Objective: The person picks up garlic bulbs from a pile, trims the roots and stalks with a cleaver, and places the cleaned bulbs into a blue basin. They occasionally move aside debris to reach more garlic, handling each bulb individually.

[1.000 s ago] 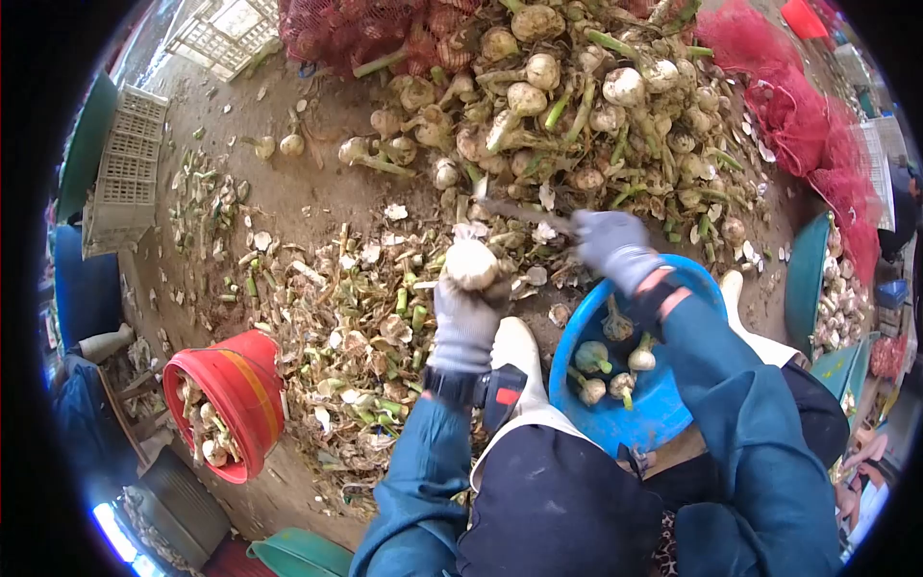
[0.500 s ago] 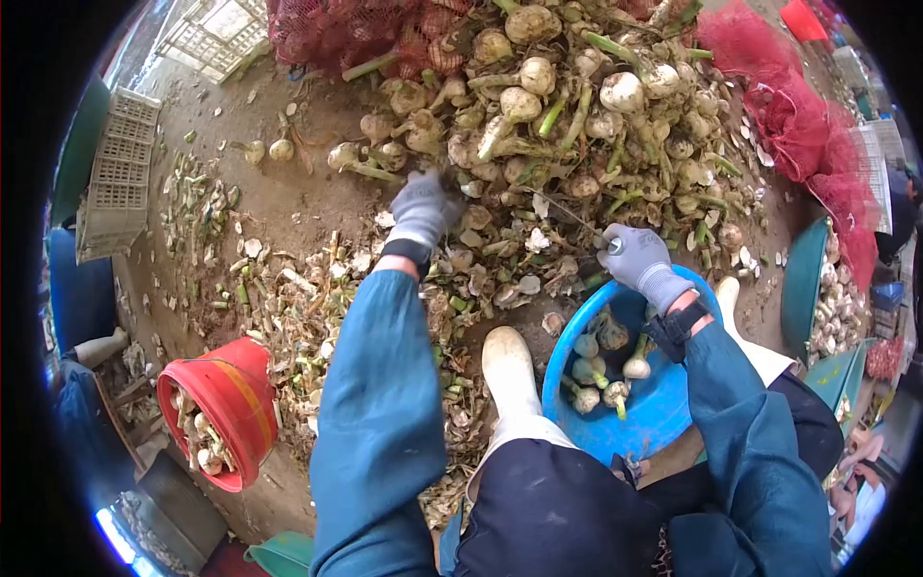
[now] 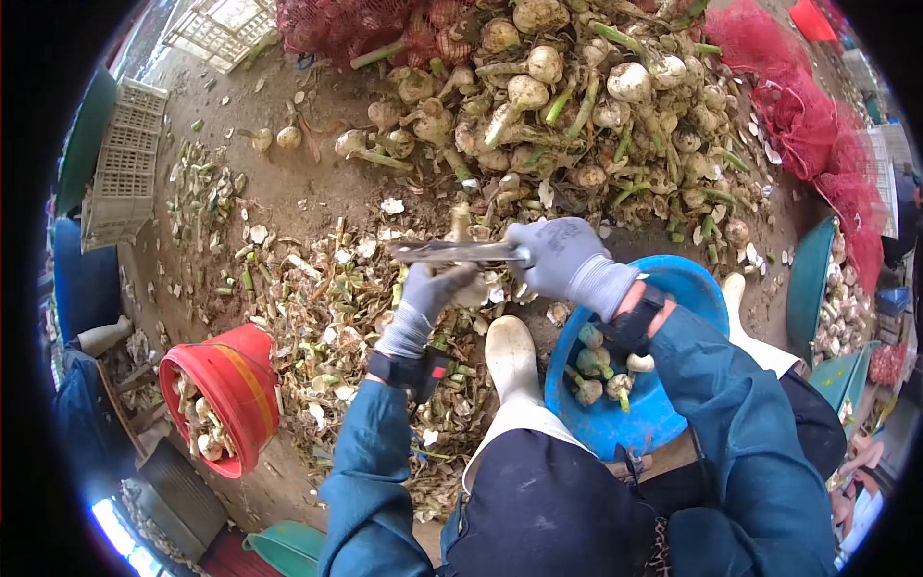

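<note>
My left hand [image 3: 423, 300], in a grey glove, is closed around a garlic bulb [image 3: 471, 290] whose cut-looking stem [image 3: 461, 223] points up. A knife [image 3: 450, 252] with a dark, dirty blade is in my right hand [image 3: 561, 252], also gloved. Its blade lies level across the stem, just above the left hand's fingers; whether it has cut in cannot be made out. Close below the right hand stands a blue tub [image 3: 663, 409] with several trimmed garlic bulbs [image 3: 593, 362] inside. Beyond both hands lies a big heap of garlic with stems [image 3: 577, 125].
Cut stems and peelings [image 3: 317, 327] cover the ground at left. A tilted red bucket [image 3: 252, 385] holds stem pieces and bulbs. White crates [image 3: 125, 159] stand far left, red mesh sacks [image 3: 793, 115] at right. A white boot [image 3: 511, 358] is beside the tub.
My left hand has come back from the heap's edge with a garlic bulb. My right hand has moved left from over the tub, bringing the knife across the stem.
</note>
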The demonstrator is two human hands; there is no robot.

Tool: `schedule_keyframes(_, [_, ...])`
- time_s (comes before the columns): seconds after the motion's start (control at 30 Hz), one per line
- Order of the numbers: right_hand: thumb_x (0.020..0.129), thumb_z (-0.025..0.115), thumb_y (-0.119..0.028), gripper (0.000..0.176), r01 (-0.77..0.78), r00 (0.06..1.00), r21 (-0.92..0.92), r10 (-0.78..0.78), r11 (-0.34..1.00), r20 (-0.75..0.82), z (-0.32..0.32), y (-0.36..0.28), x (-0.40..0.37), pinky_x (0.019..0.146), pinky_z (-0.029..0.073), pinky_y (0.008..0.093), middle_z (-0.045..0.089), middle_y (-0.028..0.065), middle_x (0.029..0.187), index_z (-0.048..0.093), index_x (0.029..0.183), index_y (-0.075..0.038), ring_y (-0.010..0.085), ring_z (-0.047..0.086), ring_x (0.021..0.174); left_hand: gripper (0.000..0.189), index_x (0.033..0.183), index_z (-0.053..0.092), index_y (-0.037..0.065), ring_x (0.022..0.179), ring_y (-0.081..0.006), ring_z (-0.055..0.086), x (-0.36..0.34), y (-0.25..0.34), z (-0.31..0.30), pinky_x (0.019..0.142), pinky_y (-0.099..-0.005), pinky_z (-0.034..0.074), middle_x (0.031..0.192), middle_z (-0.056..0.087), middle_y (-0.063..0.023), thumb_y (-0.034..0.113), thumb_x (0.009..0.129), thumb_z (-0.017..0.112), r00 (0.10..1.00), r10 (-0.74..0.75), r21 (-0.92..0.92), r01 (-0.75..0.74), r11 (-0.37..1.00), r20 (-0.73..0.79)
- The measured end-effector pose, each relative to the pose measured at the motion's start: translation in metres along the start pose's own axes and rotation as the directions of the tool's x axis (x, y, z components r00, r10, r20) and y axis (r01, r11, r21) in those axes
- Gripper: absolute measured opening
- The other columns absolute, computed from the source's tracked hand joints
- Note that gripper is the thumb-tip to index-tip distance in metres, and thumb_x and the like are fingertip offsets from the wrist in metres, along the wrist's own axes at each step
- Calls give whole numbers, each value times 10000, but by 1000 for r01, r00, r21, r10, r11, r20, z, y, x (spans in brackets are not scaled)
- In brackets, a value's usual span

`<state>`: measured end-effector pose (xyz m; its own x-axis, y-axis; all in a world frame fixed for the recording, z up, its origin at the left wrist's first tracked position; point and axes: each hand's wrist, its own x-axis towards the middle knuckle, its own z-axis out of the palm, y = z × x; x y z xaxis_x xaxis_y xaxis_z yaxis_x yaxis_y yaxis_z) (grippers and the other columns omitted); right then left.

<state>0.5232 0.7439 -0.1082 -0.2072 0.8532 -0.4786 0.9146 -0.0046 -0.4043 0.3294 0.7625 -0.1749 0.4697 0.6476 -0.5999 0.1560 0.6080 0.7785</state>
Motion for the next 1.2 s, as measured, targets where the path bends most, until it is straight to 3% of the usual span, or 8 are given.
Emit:
schedule_keyframes(0.43, [677, 562, -226, 161, -200, 978, -86, 193, 976, -83, 28, 47, -24, 625, 456, 367, 589, 81, 716, 549, 815, -144, 267, 582, 714, 220, 902, 527, 121, 641, -183, 538, 27, -45, 27, 554, -285, 475, 820, 572, -60, 292, 765, 504, 941, -337, -985, 41, 166, -18])
schedule_keyframes(0.53, [662, 578, -213, 187, -19, 998, -76, 15, 997, -58, 33, 16, -16, 615, 457, 358, 585, 80, 733, 535, 829, -139, 253, 583, 721, 342, 1049, 469, 159, 844, -187, 504, 30, -87, 25, 741, -343, 394, 980, 530, -68, 374, 785, 440, 984, 177, -206, -176, 963, -11])
schedule_keyframes(0.6, [663, 582, -231, 223, 60, 998, -119, -59, 991, 16, 29, -1, -11, 617, 457, 354, 587, 63, 778, 511, 855, -143, 243, 584, 754, 500, 1211, 348, 201, 1117, -191, 393, 21, -74, 29, 976, -456, 224, 1193, 431, -61, 518, 825, 318, 994, 80, 928, -99, 359, 75])
schedule_keyframes(0.9, [668, 580, -293, 256, -7, 999, -164, 16, 986, 52, 34, 8, 0, 630, 457, 365, 584, 52, 812, 500, 863, -147, 242, 583, 775, 428, 1148, 415, 129, 1075, -238, 432, 21, -96, 40, 906, -393, 352, 1144, 475, -92, 402, 819, 408, 891, 439, 226, -407, 885, -118])
schedule_keyframes(0.97, [687, 534, -214, 286, -37, 987, -145, 58, 989, 147, 24, 8, -2, 699, 456, 353, 579, 68, 902, 478, 959, -143, 224, 572, 859, 415, 1163, 428, 151, 1075, -221, 440, 4, -43, 51, 931, -405, 322, 1155, 480, -66, 378, 816, 408, 934, 344, 994, -109, 26, 93])
schedule_keyframes(1.07, [692, 532, -219, 286, -18, 998, -195, 28, 981, 52, 26, 22, -8, 688, 462, 361, 584, 58, 886, 490, 963, -140, 226, 577, 846, 300, 1015, 506, 116, 887, -190, 544, 10, -50, 59, 794, -366, 417, 946, 561, -85, 320, 809, 428, 878, 465, 477, -363, 801, -114])
schedule_keyframes(1.13, [693, 530, -214, 222, -258, 965, -175, 262, 950, -2, 22, 46, -11, 677, 460, 377, 597, 75, 827, 525, 901, -137, 242, 586, 800, 187, 903, 523, 68, 784, -183, 553, 2, -46, 53, 696, -297, 455, 821, 568, -83, 204, 786, 472, 973, 226, -526, -213, 824, -41])
schedule_keyframes(1.2, [701, 522, -212, 151, -489, 868, -77, 475, 869, -146, 15, 85, -29, 659, 455, 388, 603, 93, 762, 551, 831, -140, 265, 588, 749, 205, 935, 517, 25, 753, -190, 554, -23, 1, 44, 683, -271, 462, 787, 567, -77, 163, 787, 484, 908, 399, -387, -325, 863, 128])
